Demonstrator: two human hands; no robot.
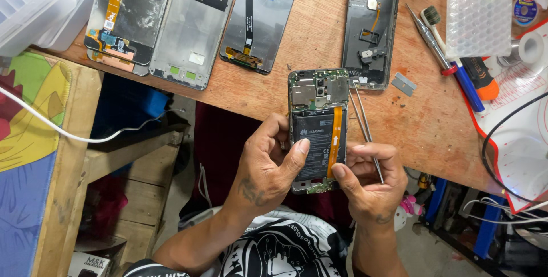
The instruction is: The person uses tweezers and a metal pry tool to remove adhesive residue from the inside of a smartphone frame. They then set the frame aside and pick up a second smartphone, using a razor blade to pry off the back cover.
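A phone repair workshop: dismantled screens, screwdrivers and tweezers on a wooden bench.

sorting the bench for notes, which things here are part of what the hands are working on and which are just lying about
In hand:
- opened phone with black battery and orange flex strip, held by left hand and right hand
- thin metal tweezers, in right hand

Lying about:
- dark phone back cover
- small grey razor blade
- three spare screen panels
- blue-handled screwdriver
- clear plastic tray

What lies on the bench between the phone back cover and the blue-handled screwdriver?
In the head view, a small flat razor blade lies on the bare wood between the back cover and the blue-handled screwdriver, touching neither.
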